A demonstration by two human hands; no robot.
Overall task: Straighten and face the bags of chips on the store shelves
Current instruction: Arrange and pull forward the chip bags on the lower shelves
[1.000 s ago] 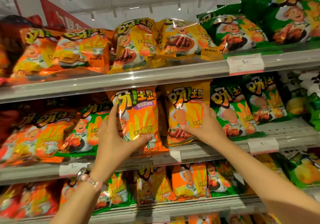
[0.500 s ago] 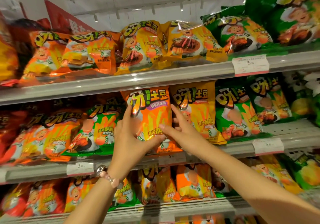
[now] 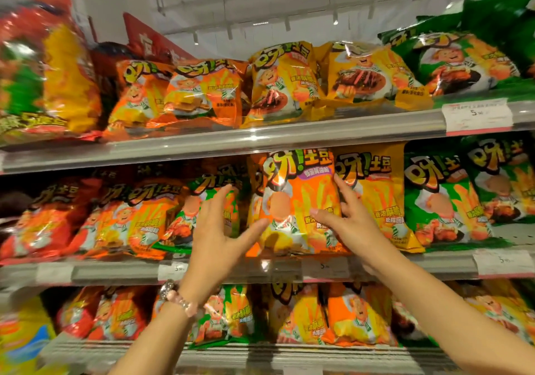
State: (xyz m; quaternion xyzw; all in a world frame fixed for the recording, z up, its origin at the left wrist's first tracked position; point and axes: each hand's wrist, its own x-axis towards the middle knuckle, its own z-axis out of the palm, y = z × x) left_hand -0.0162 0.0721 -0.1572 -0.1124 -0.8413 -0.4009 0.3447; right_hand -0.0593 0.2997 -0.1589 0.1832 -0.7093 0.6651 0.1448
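Nearest you, your left hand [image 3: 221,235] and right hand [image 3: 344,221] flank the orange chip bag [image 3: 295,204], fingers spread wide, holding nothing. It stands upright on the middle shelf [image 3: 115,272], long axis vertical; right fingertips touch its edge.

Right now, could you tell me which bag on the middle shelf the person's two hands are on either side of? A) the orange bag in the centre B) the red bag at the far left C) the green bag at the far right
A: the left hand and right hand flank the orange bag, with the right hand's fingers on its edge.
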